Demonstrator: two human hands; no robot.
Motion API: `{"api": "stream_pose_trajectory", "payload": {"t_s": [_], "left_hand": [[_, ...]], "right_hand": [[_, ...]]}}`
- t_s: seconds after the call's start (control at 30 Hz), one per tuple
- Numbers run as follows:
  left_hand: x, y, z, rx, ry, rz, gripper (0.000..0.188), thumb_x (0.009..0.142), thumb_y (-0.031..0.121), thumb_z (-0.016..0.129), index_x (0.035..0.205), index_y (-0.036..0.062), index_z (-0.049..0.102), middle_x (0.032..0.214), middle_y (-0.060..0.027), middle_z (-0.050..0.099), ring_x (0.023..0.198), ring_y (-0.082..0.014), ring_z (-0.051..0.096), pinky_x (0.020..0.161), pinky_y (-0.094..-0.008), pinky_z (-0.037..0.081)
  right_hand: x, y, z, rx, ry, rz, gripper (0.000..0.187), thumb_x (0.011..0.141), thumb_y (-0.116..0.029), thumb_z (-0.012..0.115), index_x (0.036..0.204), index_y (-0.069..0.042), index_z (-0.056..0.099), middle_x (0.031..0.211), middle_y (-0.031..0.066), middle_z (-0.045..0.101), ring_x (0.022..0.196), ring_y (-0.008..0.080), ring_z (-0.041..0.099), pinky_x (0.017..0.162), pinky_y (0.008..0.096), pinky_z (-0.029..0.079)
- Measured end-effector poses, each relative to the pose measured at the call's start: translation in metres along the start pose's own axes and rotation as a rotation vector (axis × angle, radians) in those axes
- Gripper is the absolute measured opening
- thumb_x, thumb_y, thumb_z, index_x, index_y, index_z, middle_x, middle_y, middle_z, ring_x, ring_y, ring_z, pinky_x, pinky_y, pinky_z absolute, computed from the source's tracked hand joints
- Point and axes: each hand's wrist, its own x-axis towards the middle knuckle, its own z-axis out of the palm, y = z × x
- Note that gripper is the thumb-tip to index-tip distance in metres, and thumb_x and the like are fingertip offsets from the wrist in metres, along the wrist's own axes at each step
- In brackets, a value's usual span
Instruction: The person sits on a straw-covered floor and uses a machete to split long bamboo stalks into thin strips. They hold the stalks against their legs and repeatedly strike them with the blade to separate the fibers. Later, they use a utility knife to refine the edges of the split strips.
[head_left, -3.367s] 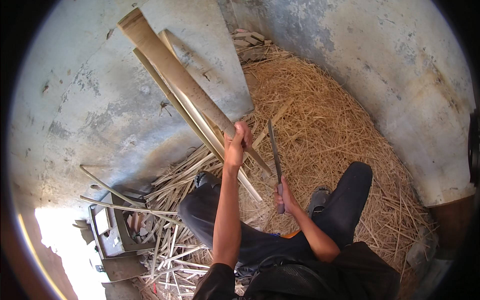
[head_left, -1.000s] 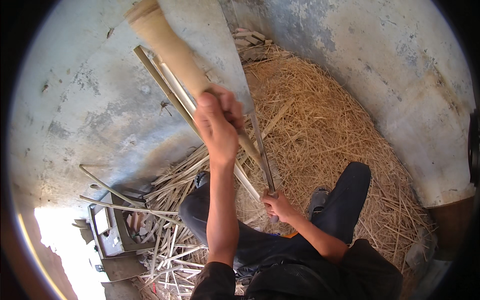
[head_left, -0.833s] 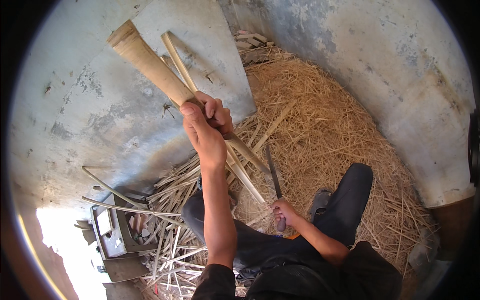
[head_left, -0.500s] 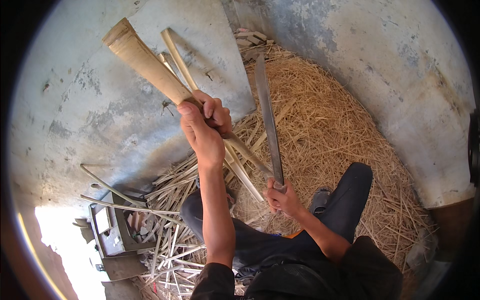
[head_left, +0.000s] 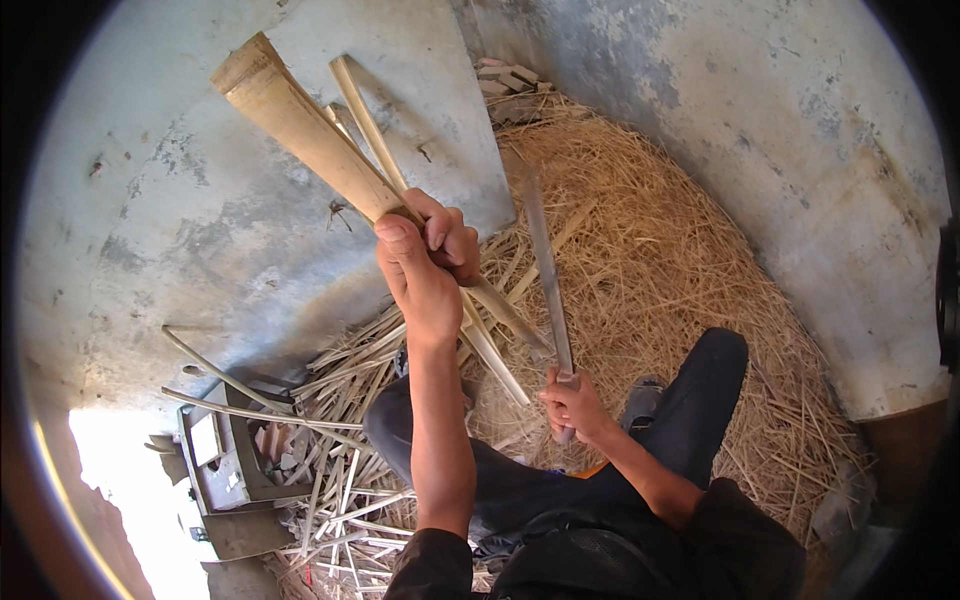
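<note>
My left hand [head_left: 432,262] is closed round a split bamboo pole [head_left: 305,132]. The pole slants from its wide end at the upper left down to its thin end near the knife. In my right hand [head_left: 580,407] is the handle of a long machete [head_left: 546,265], its blade pointing up and away from me. The lower end of the bamboo lies close beside the blade; whether they touch I cannot tell. Behind the held pole, another pale bamboo strip [head_left: 368,120] slants in front of the wall, partly hidden by my left hand.
Straw-like bamboo shavings [head_left: 650,230] cover the floor ahead and to the right. Split strips [head_left: 340,480] lie in a heap at the left, next to a grey box-like casing [head_left: 225,480]. Worn plaster walls [head_left: 200,200] enclose the space. My bent knee [head_left: 715,370] is at the right.
My right hand has drawn the machete down toward my body, so its tip is lower. My left hand and the bamboo have shifted slightly to the right.
</note>
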Motion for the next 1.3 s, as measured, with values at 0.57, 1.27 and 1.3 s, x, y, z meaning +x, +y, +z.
{"api": "stream_pose_trajectory", "payload": {"t_s": [0.57,1.27,1.3], "left_hand": [[-0.003,0.008,0.003,0.100,0.017,-0.018,0.058,0.100,0.071,0.036,0.079,0.0166,0.034,0.057,0.0059,0.025,0.046,-0.0070,0.017,0.042,-0.0283,0.014],[-0.010,0.003,0.011,-0.024,-0.104,0.009,0.057,0.103,0.061,0.041,0.079,0.0091,0.040,0.056,0.0019,0.035,0.044,-0.0063,0.028,0.040,-0.0252,0.020],[-0.010,0.004,0.012,-0.039,-0.119,0.008,0.057,0.103,0.061,0.041,0.079,0.0091,0.040,0.056,0.0019,0.035,0.044,-0.0063,0.028,0.040,-0.0251,0.020]], "right_hand": [[-0.011,-0.028,0.014,0.081,-0.024,0.013,0.026,0.091,-0.006,0.062,0.072,-0.013,0.045,0.052,-0.0035,0.041,0.039,0.0070,0.036,0.041,0.0283,0.033],[-0.023,-0.029,0.016,-0.015,-0.065,-0.110,0.023,0.088,-0.008,0.063,0.072,-0.011,0.048,0.052,-0.0031,0.044,0.039,0.0072,0.036,0.039,0.0278,0.032],[-0.018,-0.024,0.014,-0.052,-0.052,-0.118,0.022,0.088,-0.008,0.063,0.072,-0.011,0.048,0.052,-0.0032,0.043,0.039,0.0074,0.036,0.040,0.0281,0.032]]}}
